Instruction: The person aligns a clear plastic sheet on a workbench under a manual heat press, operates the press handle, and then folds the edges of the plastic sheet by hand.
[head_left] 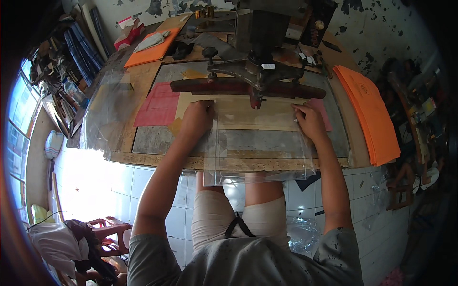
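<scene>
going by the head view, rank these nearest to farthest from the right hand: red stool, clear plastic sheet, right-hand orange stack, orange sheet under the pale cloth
From the right hand:
1. clear plastic sheet: at its fingers, toward the left
2. orange stack: to its right
3. orange sheet: far left
4. red stool: lower left

Daylight from window (19,126) beyond left edge of table (138,159); floor (95,178) below front-left corner blown out white. Glints on clear plastic (260,164) at front edge. Area past right edge dim, murky. Fisheye bends front edge; picture corners black.
</scene>
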A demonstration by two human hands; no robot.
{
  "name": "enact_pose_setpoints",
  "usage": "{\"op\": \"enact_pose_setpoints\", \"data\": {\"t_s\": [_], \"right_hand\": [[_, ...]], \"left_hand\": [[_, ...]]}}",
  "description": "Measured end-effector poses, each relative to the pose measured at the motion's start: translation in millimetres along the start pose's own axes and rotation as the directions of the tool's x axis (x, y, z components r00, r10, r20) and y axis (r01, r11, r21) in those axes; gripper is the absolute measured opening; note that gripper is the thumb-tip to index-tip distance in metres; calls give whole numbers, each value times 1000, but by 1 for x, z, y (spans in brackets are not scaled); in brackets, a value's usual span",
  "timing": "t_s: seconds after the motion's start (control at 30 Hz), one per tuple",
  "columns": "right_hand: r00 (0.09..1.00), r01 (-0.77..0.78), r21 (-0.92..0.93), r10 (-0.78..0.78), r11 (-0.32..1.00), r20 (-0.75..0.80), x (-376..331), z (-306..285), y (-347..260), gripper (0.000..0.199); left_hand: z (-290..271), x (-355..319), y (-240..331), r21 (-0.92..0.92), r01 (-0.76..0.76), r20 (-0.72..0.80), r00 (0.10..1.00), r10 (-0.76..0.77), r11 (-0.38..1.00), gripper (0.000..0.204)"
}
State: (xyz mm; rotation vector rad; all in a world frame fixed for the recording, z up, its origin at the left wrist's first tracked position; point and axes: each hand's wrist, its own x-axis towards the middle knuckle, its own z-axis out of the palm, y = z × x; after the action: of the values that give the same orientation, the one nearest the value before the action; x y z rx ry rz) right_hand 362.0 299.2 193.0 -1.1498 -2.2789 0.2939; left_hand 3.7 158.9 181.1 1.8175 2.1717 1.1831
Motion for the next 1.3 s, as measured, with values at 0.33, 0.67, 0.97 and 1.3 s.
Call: {"op": "enact_pose_setpoints", "data": {"t_s": [0.33,0.67,0.97,1.3], "right_hand": [[994,86,4,-85,996,-71,0,4,0,27],[1000,-29,25,29,999,9,0,-3,-5,26],[1000,14,25,-13,1000,-13,-1,5,3,27],[1000,18,5,-18,1000,-16,-1,2,1,27]], "left_hand": [[-1,1,-6,4,-25,18,1000,25,1000,28],[1,0,-8,24,-6,19,1000,6,1000,29],[-1,-1,-4,20,34,33,999,-35,999,27],[-3,0,-4,-2,1,26,1000,-1,1000,27]]}}
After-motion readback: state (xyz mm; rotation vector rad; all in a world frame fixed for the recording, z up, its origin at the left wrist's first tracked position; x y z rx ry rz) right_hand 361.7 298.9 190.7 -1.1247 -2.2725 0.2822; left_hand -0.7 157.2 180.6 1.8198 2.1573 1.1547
